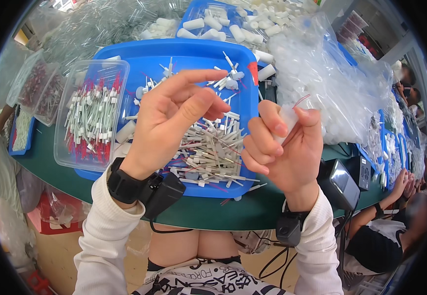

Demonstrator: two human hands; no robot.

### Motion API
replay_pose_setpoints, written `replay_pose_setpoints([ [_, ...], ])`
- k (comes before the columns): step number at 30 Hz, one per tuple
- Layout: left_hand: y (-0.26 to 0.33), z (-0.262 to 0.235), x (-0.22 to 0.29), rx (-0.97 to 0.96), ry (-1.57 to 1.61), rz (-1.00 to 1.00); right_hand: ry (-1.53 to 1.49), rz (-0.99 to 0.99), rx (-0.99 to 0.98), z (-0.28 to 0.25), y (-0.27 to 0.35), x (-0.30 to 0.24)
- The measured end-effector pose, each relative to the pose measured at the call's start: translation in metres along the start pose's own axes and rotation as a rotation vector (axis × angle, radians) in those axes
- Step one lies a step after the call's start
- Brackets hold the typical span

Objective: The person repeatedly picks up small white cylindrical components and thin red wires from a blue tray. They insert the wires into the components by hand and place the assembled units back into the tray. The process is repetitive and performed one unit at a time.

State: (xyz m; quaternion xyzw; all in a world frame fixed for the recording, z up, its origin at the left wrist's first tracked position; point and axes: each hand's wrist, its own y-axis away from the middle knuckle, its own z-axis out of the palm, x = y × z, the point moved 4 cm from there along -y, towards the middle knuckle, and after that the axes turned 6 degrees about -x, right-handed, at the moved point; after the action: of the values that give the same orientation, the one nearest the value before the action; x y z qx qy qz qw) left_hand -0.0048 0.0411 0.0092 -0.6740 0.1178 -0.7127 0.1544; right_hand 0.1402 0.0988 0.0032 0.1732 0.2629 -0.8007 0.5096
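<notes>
My left hand (174, 118) is raised over the blue tray (149, 59), fingers spread and extended, nothing visibly held in it. My right hand (284, 147) is closed around a small white plastic cylinder (288, 119) with a thin red strand (302, 101) sticking out of its top. Beneath both hands the tray holds a heap of white-and-red thin sticks (213, 152). A clear plastic box (91, 115) full of similar sticks sits on the tray's left part.
A large clear bag of white parts (321, 73) lies right of the tray. A second blue tray with white cylinders (223, 22) is behind. Clear boxes (39, 88) stand at left. A dark device (339, 184) rests on the green table edge. Other people sit left and right.
</notes>
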Motion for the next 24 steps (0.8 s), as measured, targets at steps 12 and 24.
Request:
replay_pose_setpoints([
  [12,0.002,0.003,0.002,-0.03,-0.003,-0.087,0.262,0.02,0.128,0.002,-0.006,0.006],
  [24,0.003,0.003,0.0,-0.045,-0.014,-0.095,0.261,0.037,0.166,0.003,-0.007,0.007],
])
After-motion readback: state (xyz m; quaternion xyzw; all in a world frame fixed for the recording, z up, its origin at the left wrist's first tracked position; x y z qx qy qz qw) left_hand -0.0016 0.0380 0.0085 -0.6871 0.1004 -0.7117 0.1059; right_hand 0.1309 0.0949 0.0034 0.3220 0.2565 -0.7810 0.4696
